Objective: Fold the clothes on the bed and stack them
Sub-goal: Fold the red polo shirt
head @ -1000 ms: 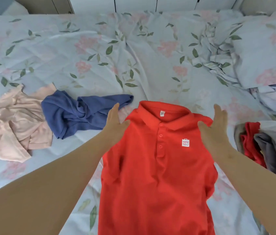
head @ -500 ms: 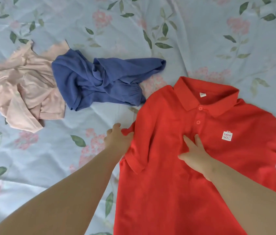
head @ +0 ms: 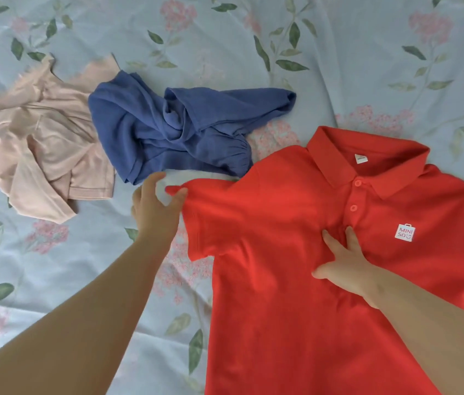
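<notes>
L hand (head: 155, 208) pinches sleeve tip of red polo (head: 296, 280), frame centre; R hand (head: 345, 269) spread flat on chest. Blue shirt (head: 173, 129), pink shirt (head: 42, 149) crumpled upper left.

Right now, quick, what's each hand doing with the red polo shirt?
Left hand: closed, pinching the sleeve tip of the red polo shirt.
Right hand: open, fingers spread, pressing flat on the shirt's chest, holding nothing.

Soft even daylight, faint shadows, wide-angle bowing

L hand (head: 153, 206) has pulled red polo (head: 296, 280) sleeve (head: 211, 220) out flat, pinching its tip.
</notes>
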Demonstrator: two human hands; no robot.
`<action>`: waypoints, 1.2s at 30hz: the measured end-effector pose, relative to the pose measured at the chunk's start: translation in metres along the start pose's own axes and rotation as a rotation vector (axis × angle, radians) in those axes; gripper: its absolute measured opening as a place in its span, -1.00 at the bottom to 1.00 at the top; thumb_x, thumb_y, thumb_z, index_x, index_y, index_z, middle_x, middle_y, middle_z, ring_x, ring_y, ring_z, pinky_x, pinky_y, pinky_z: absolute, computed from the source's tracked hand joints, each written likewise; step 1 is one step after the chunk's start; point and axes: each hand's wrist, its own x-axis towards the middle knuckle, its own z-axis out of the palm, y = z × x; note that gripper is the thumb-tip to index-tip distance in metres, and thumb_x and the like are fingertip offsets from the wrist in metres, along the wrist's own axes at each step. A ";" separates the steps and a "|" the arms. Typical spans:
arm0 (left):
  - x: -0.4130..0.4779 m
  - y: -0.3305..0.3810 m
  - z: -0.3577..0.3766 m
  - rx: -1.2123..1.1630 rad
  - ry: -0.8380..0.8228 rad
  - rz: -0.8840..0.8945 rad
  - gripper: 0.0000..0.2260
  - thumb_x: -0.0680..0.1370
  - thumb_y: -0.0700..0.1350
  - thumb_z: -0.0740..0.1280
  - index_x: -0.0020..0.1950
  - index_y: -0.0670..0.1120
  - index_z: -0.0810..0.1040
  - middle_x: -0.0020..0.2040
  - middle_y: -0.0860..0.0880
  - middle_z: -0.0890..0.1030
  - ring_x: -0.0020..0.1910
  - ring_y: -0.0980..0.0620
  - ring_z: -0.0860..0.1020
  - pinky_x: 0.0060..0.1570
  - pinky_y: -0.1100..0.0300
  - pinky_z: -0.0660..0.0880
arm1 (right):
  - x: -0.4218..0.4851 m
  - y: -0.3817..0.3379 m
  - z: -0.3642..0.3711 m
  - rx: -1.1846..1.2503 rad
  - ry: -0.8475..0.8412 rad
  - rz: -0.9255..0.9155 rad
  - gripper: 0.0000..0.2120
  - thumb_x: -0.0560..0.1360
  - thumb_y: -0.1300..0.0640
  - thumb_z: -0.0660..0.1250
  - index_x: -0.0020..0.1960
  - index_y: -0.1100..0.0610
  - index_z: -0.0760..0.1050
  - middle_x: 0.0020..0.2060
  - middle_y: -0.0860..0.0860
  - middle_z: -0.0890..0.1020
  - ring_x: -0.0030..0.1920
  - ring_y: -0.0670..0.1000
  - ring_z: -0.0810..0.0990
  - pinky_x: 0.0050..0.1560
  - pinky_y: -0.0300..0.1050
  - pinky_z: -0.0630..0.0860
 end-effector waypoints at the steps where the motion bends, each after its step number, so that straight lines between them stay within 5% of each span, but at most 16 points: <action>1: 0.001 -0.005 0.005 0.043 -0.064 -0.075 -0.44 0.45 0.09 0.42 0.39 0.13 0.30 0.37 -0.05 0.31 0.35 -0.14 0.29 0.31 -0.16 0.32 | 0.000 0.000 0.001 -0.002 0.003 0.002 -0.15 0.45 0.13 0.37 0.53 -0.18 -0.09 0.49 -0.09 -0.35 0.53 0.15 -0.11 0.48 0.07 0.10; 4: -0.001 -0.012 0.021 0.188 -0.213 -0.094 -0.26 0.40 0.09 0.47 0.47 0.02 0.19 0.35 -0.07 0.34 0.36 -0.14 0.30 0.33 -0.11 0.31 | 0.000 0.002 0.004 0.002 0.016 0.004 -0.13 0.45 0.13 0.38 0.52 -0.20 -0.10 0.48 -0.12 -0.36 0.53 0.12 -0.13 0.48 0.08 0.11; 7: -0.001 -0.004 0.024 -0.032 -0.274 -0.150 -0.60 0.45 -0.09 0.45 0.23 -0.10 0.43 0.12 -0.10 0.54 0.09 -0.09 0.53 0.11 0.02 0.49 | -0.001 0.002 0.006 -0.006 0.033 -0.005 -0.13 0.44 0.13 0.37 0.52 -0.20 -0.11 0.48 -0.13 -0.36 0.53 0.11 -0.15 0.48 0.07 0.11; 10: -0.001 -0.004 0.021 0.058 -0.095 -0.145 -0.85 0.51 -0.12 0.34 0.03 -0.13 0.46 -0.03 -0.13 0.54 0.04 -0.19 0.54 -0.01 -0.01 0.48 | -0.003 0.000 0.006 -0.014 0.035 0.003 -0.13 0.44 0.14 0.37 0.52 -0.20 -0.11 0.49 -0.12 -0.36 0.53 0.13 -0.15 0.47 0.07 0.11; 14: -0.023 -0.001 0.031 0.262 0.038 -0.188 -0.53 0.52 -0.06 0.34 0.37 -0.10 0.27 0.35 -0.14 0.31 0.31 -0.20 0.32 0.21 -0.05 0.30 | -0.006 -0.002 0.007 -0.023 0.042 0.010 -0.12 0.44 0.11 0.37 0.52 -0.21 -0.12 0.49 -0.12 -0.36 0.53 0.16 -0.17 0.46 0.06 0.06; 17: -0.061 0.006 0.047 0.484 0.051 0.147 -0.39 0.48 -0.10 0.34 0.48 -0.03 0.17 0.48 -0.10 0.15 0.44 -0.16 0.16 0.37 -0.06 0.12 | -0.007 -0.002 0.009 0.003 0.037 -0.002 -0.13 0.45 0.08 0.37 0.53 -0.20 -0.13 0.49 -0.11 -0.36 0.52 0.18 -0.20 0.47 0.06 0.00; 20: -0.101 0.001 0.074 0.625 -0.083 0.588 -0.39 0.43 -0.13 0.39 0.46 -0.05 0.30 0.47 -0.11 0.28 0.49 -0.18 0.19 0.40 -0.16 0.14 | -0.011 -0.001 0.007 0.044 0.039 -0.063 -0.17 0.47 0.08 0.35 0.53 -0.18 -0.10 0.50 -0.11 -0.32 0.53 0.17 -0.19 0.48 0.05 -0.03; 22: -0.125 0.003 0.092 0.712 -0.213 0.714 -0.41 0.48 -0.07 0.36 0.49 -0.05 0.28 0.49 -0.09 0.27 0.50 -0.18 0.16 0.40 -0.18 0.13 | -0.013 0.006 -0.001 0.137 0.031 -0.146 -0.23 0.48 0.13 0.34 0.54 -0.12 -0.02 0.54 -0.09 -0.19 0.54 0.10 -0.10 0.50 0.00 0.00; 24: -0.146 0.008 0.110 0.791 -0.396 0.677 -0.41 0.59 0.04 0.19 0.56 0.01 0.03 0.57 -0.03 0.04 0.55 -0.11 -0.06 0.46 -0.12 -0.04 | -0.020 0.028 -0.013 0.314 0.108 -0.247 -0.34 0.48 0.19 0.32 0.51 -0.06 0.15 0.46 -0.02 0.23 0.47 0.03 0.22 0.47 0.02 0.17; 26: -0.163 0.013 0.128 0.856 -0.531 0.591 -0.38 0.60 0.18 0.07 0.55 0.09 -0.16 0.57 0.01 -0.16 0.53 -0.12 -0.21 0.46 -0.14 -0.15 | -0.030 0.061 -0.028 0.479 0.453 -0.259 -0.53 0.48 0.23 0.26 0.36 -0.03 0.37 0.12 -0.04 0.53 0.18 0.06 0.53 0.29 0.05 0.39; 28: -0.176 0.016 0.148 0.924 -0.572 0.534 -0.30 0.54 0.33 0.04 0.53 0.14 -0.26 0.55 0.00 -0.27 0.50 -0.22 -0.30 0.40 -0.27 -0.20 | -0.039 0.102 -0.044 0.471 0.846 -0.126 -0.65 0.48 0.25 0.19 0.24 0.04 0.44 -0.03 -0.02 0.57 0.01 0.07 0.54 0.11 -0.05 0.42; 30: -0.181 0.019 0.164 0.987 -0.584 0.463 -0.18 0.46 0.44 0.05 0.51 0.14 -0.34 0.52 -0.03 -0.36 0.46 -0.29 -0.38 0.34 -0.36 -0.26 | -0.042 0.142 -0.056 0.512 1.022 0.087 -0.70 0.49 0.20 0.19 0.22 0.09 0.41 0.05 0.08 0.56 0.06 0.14 0.51 0.05 -0.03 0.41; 33: -0.178 0.021 0.175 1.063 -0.639 0.351 -0.06 0.39 0.49 0.08 0.45 0.13 -0.46 0.47 -0.04 -0.48 0.41 -0.29 -0.47 0.29 -0.40 -0.32 | -0.028 0.180 -0.062 0.707 0.851 0.327 -0.70 0.42 -0.05 0.23 0.08 0.06 0.41 0.03 0.12 0.47 0.00 0.18 0.47 -0.08 0.05 0.47; 36: -0.174 0.022 0.179 1.069 -0.670 0.296 -0.03 0.37 0.50 0.10 0.42 0.14 -0.50 0.44 -0.03 -0.53 0.39 -0.28 -0.50 0.29 -0.39 -0.33 | -0.019 0.184 -0.066 0.967 0.675 0.232 -0.64 0.42 -0.10 0.31 0.08 0.10 0.40 -0.01 0.05 0.48 -0.04 0.10 0.48 -0.16 -0.08 0.43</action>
